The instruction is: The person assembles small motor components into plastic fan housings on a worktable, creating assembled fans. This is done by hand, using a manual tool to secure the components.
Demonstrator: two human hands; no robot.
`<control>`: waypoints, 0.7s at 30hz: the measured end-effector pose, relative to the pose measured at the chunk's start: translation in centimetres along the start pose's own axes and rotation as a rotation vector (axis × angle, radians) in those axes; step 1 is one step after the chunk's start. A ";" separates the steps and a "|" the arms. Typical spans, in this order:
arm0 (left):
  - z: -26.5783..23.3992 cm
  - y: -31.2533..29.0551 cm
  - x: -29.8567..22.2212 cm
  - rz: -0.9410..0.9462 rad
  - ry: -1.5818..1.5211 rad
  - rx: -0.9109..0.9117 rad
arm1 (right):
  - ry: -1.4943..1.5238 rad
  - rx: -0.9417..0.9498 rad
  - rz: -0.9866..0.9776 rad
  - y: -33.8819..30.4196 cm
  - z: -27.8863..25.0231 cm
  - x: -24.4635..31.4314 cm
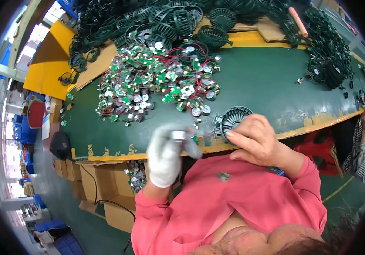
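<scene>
My left hand (164, 159), in a white glove, is closed round a small silver motor (178, 135) just over the table's front edge. A little green circuit board (195, 139) hangs beside its fingertips, and a thin red wire runs from there toward a dark round fan cage (234, 117). My right hand (254, 142) is bare, its thumb and fingers closed on the near rim of that cage, which lies at the table edge with its slotted side showing. The fingers partly cover the cage's near side.
A large heap of motors with green boards and red wires (148, 80) covers the green table's (254, 80) middle left. Dark cages (165, 21) pile up behind it, more parts (329, 46) at far right. Cardboard boxes (114, 195) stand below. Another person's striped sleeve (362, 159) shows at right.
</scene>
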State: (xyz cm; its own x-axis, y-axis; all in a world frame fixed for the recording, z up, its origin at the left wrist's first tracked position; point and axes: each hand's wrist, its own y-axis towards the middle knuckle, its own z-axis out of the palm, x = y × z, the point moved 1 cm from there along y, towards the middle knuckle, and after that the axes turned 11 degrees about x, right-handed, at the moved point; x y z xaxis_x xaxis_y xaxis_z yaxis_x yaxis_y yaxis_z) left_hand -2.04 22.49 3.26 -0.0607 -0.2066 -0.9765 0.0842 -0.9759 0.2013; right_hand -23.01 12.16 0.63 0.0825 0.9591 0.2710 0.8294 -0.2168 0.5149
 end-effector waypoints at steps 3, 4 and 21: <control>1.8 -0.3 1.8 -0.389 -0.269 0.199 | 0.123 -0.104 -0.015 0.7 0.5 0.5; 2.4 -0.2 2.0 -0.423 -0.231 0.184 | 0.123 -0.072 -0.009 0.9 0.6 0.7; 2.9 3.4 4.4 0.021 0.938 0.436 | -0.175 0.211 0.281 0.2 -1.0 -1.2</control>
State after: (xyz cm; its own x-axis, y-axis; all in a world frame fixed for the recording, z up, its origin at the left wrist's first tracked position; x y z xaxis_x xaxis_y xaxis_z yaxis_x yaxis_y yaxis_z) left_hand -4.92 18.07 -0.13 0.7517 -0.2686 -0.6024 -0.3027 -0.9519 0.0467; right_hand -23.54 10.80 1.21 0.4007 0.8880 0.2255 0.8549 -0.4509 0.2568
